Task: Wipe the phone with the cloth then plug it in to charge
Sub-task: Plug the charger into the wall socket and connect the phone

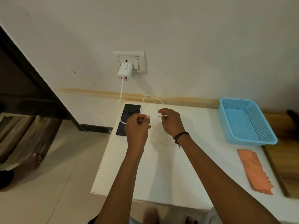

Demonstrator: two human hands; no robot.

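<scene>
1. White cable runs from the charger, which sits in the wall socket, down across the phone and up into both hands.
2. Phone: black, lying flat on the far left corner of the white table, directly below the socket. The cable only lies over it; nothing appears to be plugged into it.
3. Left hand: fingers curled into a fist round the cable, thumb on top. This looks like a firm hold.
4. Right hand: thumb and forefinger pinch the cable close to its free end, the other fingers loosely bent. The small connector sticks out toward the left hand. A loop of cable stands up between the hands, toward the wall.
5. Cloth: orange, spread flat on the right side of the table. It lies just in front of the blue basket, well apart from the phone and from both hands.
6. Progress (judgement):
   - The cloth is set aside and untouched, so the wipe is probably done. The phone's surface cannot confirm this from here.
   - The charger end of the cable is in.
   - Left to do: bring the connector to the phone's port and push it home.
   - The port is not visible, so I cannot tell which edge carries it.
</scene>
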